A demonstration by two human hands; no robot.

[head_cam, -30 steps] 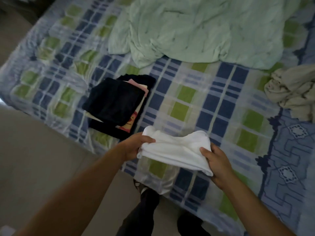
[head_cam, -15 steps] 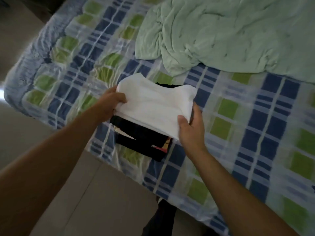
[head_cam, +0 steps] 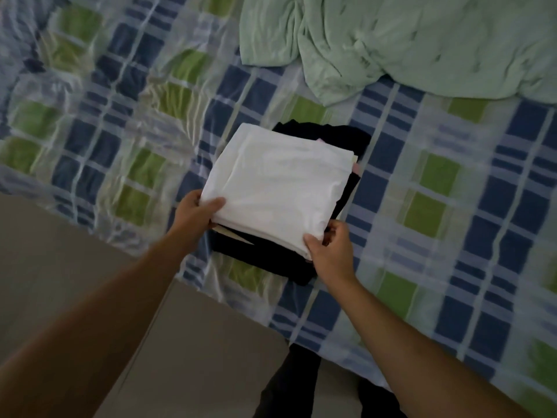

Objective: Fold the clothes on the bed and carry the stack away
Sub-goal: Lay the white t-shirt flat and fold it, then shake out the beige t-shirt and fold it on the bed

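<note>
Lowered onto the dark stack [head_cam: 265,260], the soft white folded square [head_cam: 277,188] stays pinched by both hands [head_cam: 193,214] [head_cam: 330,251]

Bare forearms, no sleeves in view; dark trousers [head_cam: 301,384] below.

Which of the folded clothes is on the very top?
The white folded garment; it lies over the dark folded clothes, held by both hands.
</note>
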